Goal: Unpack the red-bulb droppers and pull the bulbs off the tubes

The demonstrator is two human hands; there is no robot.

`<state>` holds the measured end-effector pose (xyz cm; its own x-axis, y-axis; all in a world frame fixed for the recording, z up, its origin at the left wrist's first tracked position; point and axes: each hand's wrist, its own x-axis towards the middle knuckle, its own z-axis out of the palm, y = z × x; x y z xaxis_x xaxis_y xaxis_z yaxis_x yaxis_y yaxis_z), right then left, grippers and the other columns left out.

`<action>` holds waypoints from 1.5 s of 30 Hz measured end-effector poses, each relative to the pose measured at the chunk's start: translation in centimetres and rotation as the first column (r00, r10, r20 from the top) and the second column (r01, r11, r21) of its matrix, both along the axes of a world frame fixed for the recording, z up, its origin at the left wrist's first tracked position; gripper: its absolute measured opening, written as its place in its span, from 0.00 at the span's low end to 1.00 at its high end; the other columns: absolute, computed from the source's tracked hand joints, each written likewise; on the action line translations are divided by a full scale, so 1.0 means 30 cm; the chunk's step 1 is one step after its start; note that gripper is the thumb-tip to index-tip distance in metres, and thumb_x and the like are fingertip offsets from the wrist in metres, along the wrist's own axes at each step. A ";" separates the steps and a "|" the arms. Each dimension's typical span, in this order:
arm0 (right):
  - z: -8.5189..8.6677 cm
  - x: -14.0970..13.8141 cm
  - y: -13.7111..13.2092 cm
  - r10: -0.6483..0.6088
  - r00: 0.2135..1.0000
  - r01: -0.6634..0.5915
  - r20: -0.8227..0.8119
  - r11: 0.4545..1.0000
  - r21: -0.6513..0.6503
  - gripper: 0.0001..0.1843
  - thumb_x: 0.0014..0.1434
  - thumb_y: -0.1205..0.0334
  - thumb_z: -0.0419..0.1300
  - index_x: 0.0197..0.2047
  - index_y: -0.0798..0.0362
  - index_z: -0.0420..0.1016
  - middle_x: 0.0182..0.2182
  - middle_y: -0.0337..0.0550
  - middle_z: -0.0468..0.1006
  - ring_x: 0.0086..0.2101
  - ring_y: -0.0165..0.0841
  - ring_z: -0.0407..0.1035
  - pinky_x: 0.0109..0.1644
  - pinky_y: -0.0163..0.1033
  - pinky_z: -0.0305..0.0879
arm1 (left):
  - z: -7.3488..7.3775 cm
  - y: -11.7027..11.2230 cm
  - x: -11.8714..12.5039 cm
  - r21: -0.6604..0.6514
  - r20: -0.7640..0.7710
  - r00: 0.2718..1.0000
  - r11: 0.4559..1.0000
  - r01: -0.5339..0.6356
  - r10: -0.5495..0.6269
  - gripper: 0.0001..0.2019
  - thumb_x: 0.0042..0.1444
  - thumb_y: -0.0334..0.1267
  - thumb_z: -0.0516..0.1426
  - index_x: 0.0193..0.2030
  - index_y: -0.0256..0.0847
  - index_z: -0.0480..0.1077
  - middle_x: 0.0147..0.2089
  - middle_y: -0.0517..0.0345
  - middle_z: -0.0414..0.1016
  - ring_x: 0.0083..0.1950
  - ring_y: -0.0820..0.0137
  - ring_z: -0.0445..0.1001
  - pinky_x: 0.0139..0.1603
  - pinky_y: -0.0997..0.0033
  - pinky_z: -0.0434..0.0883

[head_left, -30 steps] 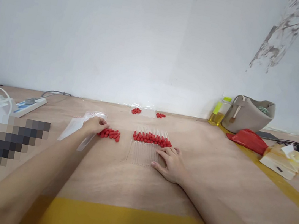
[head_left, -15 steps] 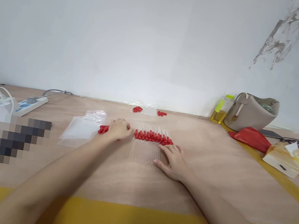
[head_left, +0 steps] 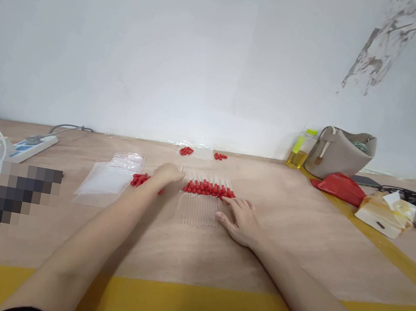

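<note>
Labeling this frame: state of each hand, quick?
Left hand: fingers curled, by the loose red caps; grasp cannot be told.
Right hand: open, flat at the dropper row.

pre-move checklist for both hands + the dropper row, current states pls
1. Right hand flat on the table, fingers against the right edge of the dropper row: ok.
2. Left hand at the row's left end, beside the loose red bulbs: ok.
3. Contents of the left hand's grip: cannot tell, the fingers curl away from the camera.
4. Row laid out side by side, red ends in one line at the far side: ok.
5. Plastic bags lying left of the loose bulbs, apart from the row: ok.
</note>
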<state>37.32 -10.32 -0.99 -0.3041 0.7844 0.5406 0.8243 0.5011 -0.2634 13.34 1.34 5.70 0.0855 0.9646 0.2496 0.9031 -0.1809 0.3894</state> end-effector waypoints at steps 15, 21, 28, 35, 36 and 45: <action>0.012 -0.059 -0.038 0.193 0.979 -0.205 0.067 0.923 0.326 0.17 0.57 0.55 0.54 0.49 0.49 0.68 0.42 0.45 0.73 0.45 0.37 0.63 0.55 0.50 0.49 | -0.217 -0.391 -0.073 0.431 -0.071 0.805 0.709 0.558 -0.590 0.05 0.54 0.33 0.51 0.27 0.40 0.60 0.31 0.58 0.70 0.30 0.75 0.68 0.31 0.76 0.65; -0.014 -0.097 -0.039 0.224 0.967 -0.250 0.120 0.923 0.292 0.10 0.59 0.61 0.52 0.39 0.50 0.73 0.25 0.38 0.74 0.33 0.31 0.62 0.52 0.47 0.48 | -0.225 -0.394 -0.054 0.512 -0.049 0.774 0.649 0.563 -0.632 0.01 0.53 0.32 0.54 0.32 0.39 0.63 0.35 0.56 0.71 0.35 0.75 0.71 0.36 0.76 0.68; -0.017 -0.119 -0.051 0.269 0.957 -0.289 0.109 0.910 0.297 0.10 0.60 0.63 0.50 0.32 0.53 0.72 0.22 0.37 0.70 0.29 0.29 0.58 0.47 0.43 0.49 | -0.221 -0.383 -0.047 0.503 -0.168 0.732 0.581 0.640 -0.661 0.06 0.56 0.34 0.54 0.40 0.40 0.68 0.33 0.57 0.72 0.34 0.72 0.68 0.37 0.71 0.67; -0.019 -0.113 -0.056 0.292 0.942 -0.333 0.168 0.880 0.339 0.10 0.59 0.66 0.49 0.30 0.53 0.70 0.19 0.36 0.67 0.27 0.28 0.56 0.44 0.40 0.47 | -0.206 -0.381 -0.076 0.491 -0.347 0.689 0.502 0.712 -0.637 0.04 0.56 0.33 0.53 0.33 0.38 0.68 0.27 0.57 0.70 0.30 0.71 0.63 0.31 0.70 0.61; -0.020 -0.115 -0.057 0.288 0.941 -0.333 0.176 0.880 0.338 0.10 0.59 0.66 0.49 0.30 0.53 0.70 0.19 0.36 0.67 0.27 0.28 0.55 0.43 0.40 0.47 | -0.203 -0.382 -0.075 0.491 -0.368 0.679 0.487 0.722 -0.636 0.04 0.56 0.33 0.53 0.33 0.37 0.68 0.26 0.57 0.70 0.29 0.71 0.63 0.31 0.70 0.61; 0.003 -0.045 -0.054 0.237 0.971 -0.232 0.034 0.895 0.380 0.13 0.59 0.67 0.49 0.26 0.53 0.70 0.19 0.36 0.69 0.26 0.27 0.58 0.43 0.40 0.47 | -0.158 -0.345 -0.183 0.600 -0.301 0.769 0.514 0.613 -0.564 0.10 0.57 0.29 0.48 0.34 0.41 0.69 0.30 0.57 0.72 0.32 0.71 0.69 0.33 0.71 0.65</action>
<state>35.97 -11.96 -0.90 -0.4453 0.4267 0.7872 0.6683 0.7434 -0.0249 7.84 -9.01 0.97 0.6108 0.2865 0.7381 0.5117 -0.8543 -0.0918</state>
